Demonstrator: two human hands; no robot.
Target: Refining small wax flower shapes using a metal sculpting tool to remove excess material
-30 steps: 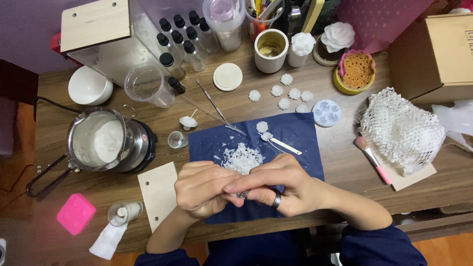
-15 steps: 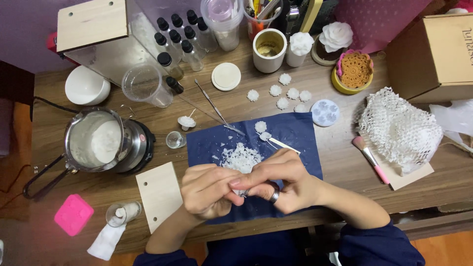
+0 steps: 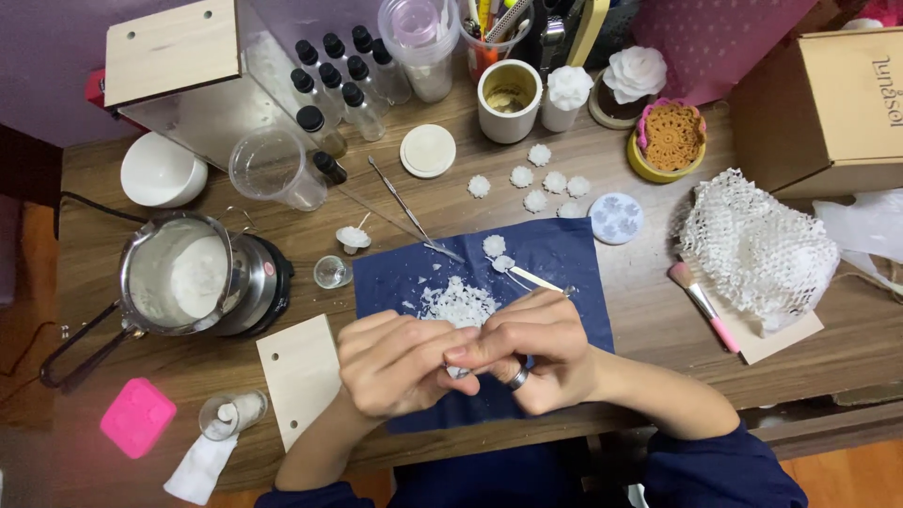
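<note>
At lower centre of the frame, our left hand (image 3: 400, 365) and right hand (image 3: 531, 350) meet, fingers pinched on something small and hidden, over the blue cloth (image 3: 564, 259) below the white flakes (image 3: 458, 303).

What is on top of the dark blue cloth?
On the blue cloth lie a pile of white crumbs, a small white flower and a thin metal tool. The left hand and right hand cover its near part, hiding whatever lies there.
</note>
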